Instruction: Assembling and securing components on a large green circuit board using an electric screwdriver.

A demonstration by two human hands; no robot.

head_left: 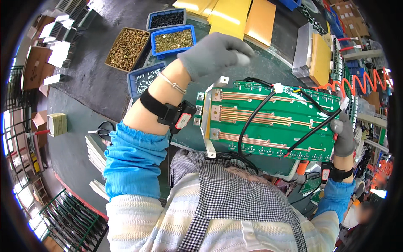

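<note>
My right hand (343,136), in a grey glove, grips the right end of a long green circuit board (268,136), thumb on its upper face. The board lies tilted in front of my body. Copper strips run along it, and black cables (251,119) loop across its face. A pale metal bracket (206,122) stands at its left end. My left hand (216,54), also gloved in grey, is raised beyond the board's far left corner, apart from it. Its fingers are loosely bent and slightly blurred; I see nothing held in them.
Beyond my left forearm are a carton of brass-coloured parts (126,49), a blue bin of small fasteners (174,40), a bin of black pieces (167,19) and a bin of silvery pieces (145,80). Yellow sheets (228,19) lie at the back. Scissors (104,129) rest at left.
</note>
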